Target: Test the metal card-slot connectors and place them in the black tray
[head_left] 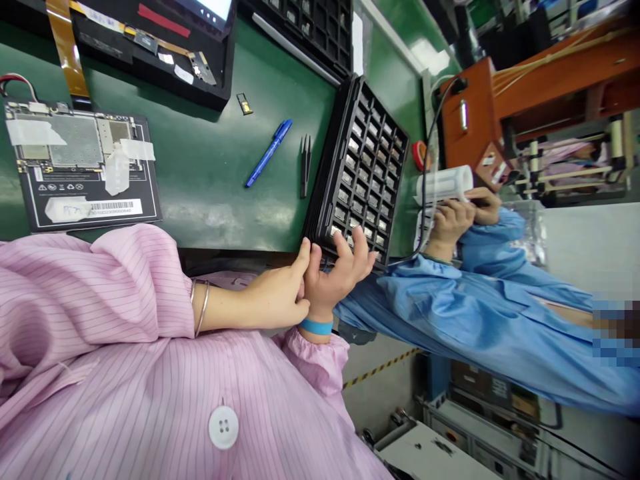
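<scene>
My left hand (275,297), with a metal bangle at the wrist, is curled against my right hand, and its index finger reaches toward the tray's corner. My right hand (337,273), wearing a blue wristband, has its spread fingertips on the near edge of a black stacked tray (373,157) with small silver parts in its pockets. Black tweezers (305,167) and a blue marker pen (269,153) lie just beyond my hands. A taped circuit board on a black tablet back (83,167) lies to the left.
The green bench mat (200,207) holds another black tray (310,27) and a dark tablet (150,53). At the right, a person in a blue sleeve (475,320) holds a white roll (445,185). A black cable (427,160) and orange machine (470,113) stand beyond.
</scene>
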The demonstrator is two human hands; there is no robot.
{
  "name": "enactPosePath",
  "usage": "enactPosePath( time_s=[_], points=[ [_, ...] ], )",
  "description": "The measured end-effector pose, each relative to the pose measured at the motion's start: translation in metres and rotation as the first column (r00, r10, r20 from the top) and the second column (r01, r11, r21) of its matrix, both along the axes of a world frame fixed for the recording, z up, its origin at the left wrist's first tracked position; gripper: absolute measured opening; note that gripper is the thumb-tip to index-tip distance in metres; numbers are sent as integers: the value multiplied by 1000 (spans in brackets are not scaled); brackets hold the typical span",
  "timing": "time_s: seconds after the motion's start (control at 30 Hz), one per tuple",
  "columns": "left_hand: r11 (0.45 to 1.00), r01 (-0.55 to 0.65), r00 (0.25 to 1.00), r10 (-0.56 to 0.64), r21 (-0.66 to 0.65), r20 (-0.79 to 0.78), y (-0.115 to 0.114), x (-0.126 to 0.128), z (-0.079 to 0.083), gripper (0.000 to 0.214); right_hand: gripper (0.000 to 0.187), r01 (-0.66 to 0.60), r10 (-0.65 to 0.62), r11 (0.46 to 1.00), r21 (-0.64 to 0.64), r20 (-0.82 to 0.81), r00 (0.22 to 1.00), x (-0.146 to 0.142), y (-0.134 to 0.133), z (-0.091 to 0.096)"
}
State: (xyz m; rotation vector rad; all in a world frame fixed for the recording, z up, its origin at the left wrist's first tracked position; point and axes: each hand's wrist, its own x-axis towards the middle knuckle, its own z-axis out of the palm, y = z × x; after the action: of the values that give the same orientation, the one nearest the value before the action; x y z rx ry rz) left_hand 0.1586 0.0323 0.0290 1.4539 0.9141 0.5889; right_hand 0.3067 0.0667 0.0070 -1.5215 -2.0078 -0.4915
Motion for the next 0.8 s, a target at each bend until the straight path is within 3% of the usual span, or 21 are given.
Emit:
enactPosePath(
  time_s=[0.2,0.47,0.8],
  points=[
    [1000,9,1000,-10,19,24,-1,1,-2,104,36,-28,28,999,30,-4,1000,0,0,-1],
    [998,15,990,-6,-65,138,0,2,-6,107,37,-99,100,995,29,-41,994,-1,-2,-2],
    [998,-3,985,14,-68,174,-1,3,-8,107,41,-59,62,997,45,-57,996,-5,0,-2]
  ],
)
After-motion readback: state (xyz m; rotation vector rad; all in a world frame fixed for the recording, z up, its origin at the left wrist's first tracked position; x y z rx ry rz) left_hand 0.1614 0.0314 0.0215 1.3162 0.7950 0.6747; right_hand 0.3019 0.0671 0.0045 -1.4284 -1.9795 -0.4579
